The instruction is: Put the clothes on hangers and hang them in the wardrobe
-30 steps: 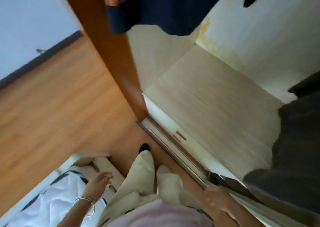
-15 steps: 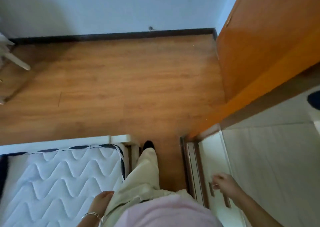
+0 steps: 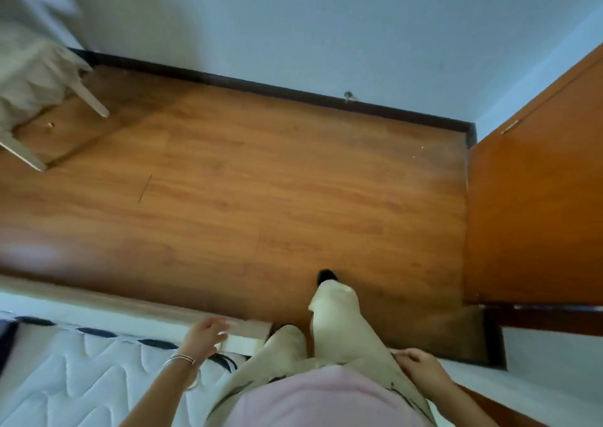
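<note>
Wardrobe door [image 3: 535, 214] stands open for hanging, so my left hand [image 3: 205, 332] and right hand [image 3: 421, 366] hang loose and empty, free to pick something up.

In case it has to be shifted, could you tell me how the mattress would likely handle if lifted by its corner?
The mattress runs past the picture's edge, so it is probably large and heavy to lift. Its puffy quilting suggests soft padding, so it would likely sag rather than stay stiff. The fabric cover should give decent grip, not slip.
</note>
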A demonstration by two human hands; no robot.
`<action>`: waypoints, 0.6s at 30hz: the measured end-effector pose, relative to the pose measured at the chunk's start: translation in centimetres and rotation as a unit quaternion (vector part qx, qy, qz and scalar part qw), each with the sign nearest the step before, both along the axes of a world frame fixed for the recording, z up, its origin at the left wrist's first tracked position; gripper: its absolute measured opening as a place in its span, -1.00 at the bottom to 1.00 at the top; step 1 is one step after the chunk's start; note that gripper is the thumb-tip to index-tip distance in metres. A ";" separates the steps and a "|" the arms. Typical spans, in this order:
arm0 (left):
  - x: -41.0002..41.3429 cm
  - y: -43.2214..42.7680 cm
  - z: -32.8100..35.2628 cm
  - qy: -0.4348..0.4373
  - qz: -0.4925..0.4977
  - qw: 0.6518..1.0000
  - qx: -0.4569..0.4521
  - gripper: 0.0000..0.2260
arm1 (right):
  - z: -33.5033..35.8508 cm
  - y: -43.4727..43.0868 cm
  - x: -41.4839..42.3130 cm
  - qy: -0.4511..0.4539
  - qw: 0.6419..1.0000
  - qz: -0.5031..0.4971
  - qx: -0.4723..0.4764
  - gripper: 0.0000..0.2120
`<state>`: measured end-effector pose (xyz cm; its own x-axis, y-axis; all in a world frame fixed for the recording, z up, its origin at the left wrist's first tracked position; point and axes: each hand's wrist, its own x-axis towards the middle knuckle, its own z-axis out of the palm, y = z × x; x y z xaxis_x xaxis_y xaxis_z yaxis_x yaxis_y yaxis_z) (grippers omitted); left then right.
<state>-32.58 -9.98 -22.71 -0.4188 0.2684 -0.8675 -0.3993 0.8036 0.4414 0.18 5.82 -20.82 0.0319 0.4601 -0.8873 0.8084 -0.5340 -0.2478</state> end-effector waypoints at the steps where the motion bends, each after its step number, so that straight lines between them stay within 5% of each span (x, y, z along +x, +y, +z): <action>1: -0.3 0.8 -0.6 -0.013 0.018 1.000 -0.012 -0.89 | -0.1 1.7 -0.3 -0.019 1.000 0.006 -0.005 -0.74; 9: -2.1 9.0 -2.8 -0.047 0.189 0.974 -0.115 -0.90 | -2.3 22.4 -6.7 -0.037 0.982 0.183 0.014 -0.80; 18: -5.1 13.8 1.0 0.047 0.264 0.961 -0.062 -0.90 | -2.1 36.4 -27.1 -0.082 0.898 0.431 0.005 -0.81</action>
<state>-37.70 3.79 -21.71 -0.5463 -0.1060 -0.8309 -0.7291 0.5484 0.4094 -26.93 42.24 -22.94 -0.2099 0.3847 -0.8988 0.9465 0.3103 -0.0882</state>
